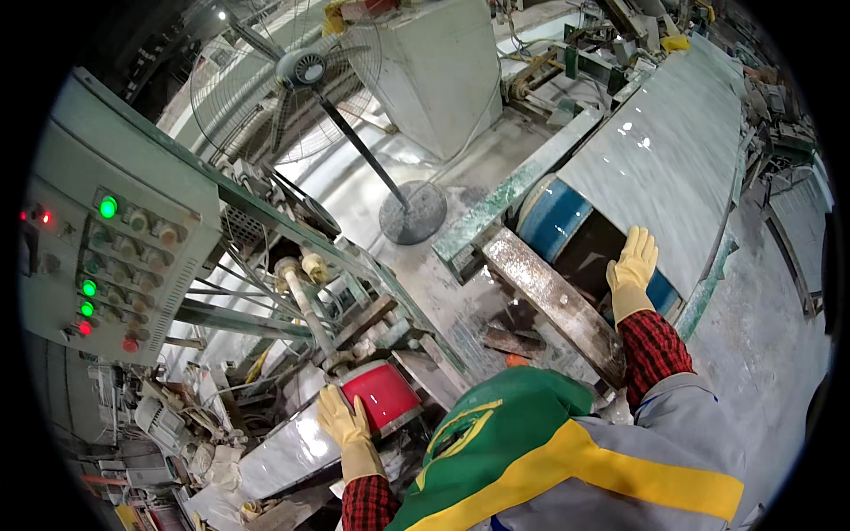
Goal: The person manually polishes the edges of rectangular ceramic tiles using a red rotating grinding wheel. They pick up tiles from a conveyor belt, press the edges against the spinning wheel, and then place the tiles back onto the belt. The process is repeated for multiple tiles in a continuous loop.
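Note:
Both my hands wear pale yellow rubber gloves, with red-and-black checked sleeves behind them. My right hand [634, 265] is open, its fingers stretched out over the near edge of a large glossy grey-white stone slab [677, 124]. Beneath that edge runs a blue roller [553, 212] with a dark middle. On the other side, my left hand [345, 427] rests open, thumb apart, at the end of a narrower glossy white slab [288, 456]. A red roller [381, 396] lies right beside its thumb. Neither hand grips anything.
A control cabinet [115, 257] with lit green and red lamps stands at left. Ahead, a standing fan [301, 71] has a round base on the wet floor. A brown-stained metal beam [553, 301] crosses between my arms. Green rails [522, 190] flank the large slab.

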A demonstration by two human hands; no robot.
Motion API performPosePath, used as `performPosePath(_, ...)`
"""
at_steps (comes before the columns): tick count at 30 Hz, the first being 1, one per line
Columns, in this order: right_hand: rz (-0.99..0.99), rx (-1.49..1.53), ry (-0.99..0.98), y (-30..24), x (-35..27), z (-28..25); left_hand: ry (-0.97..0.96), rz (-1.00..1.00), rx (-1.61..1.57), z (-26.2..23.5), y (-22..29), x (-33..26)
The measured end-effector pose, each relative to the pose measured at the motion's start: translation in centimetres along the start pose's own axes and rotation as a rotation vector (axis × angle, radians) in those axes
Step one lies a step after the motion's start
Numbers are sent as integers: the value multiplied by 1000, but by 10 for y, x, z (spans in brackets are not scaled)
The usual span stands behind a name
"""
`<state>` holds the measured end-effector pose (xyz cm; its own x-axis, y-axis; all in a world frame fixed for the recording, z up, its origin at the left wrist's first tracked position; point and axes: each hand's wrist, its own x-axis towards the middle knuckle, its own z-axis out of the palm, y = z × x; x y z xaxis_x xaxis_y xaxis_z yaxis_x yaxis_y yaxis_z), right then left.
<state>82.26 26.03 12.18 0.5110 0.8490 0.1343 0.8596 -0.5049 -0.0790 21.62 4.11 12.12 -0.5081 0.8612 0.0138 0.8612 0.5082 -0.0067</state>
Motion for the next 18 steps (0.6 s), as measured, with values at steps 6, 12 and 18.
performPosePath(6, 40, 39, -90, -1, -2, -8, 17, -40, 15, 2, -4, -3)
performPosePath(12, -10, 80, 28, 20, 1, 20, 166, -52, -28, 2, 10, -6)
performPosePath(18, -84, 115, 31, 22, -2, 32, 309, -38, -35, 28, -16, -10)
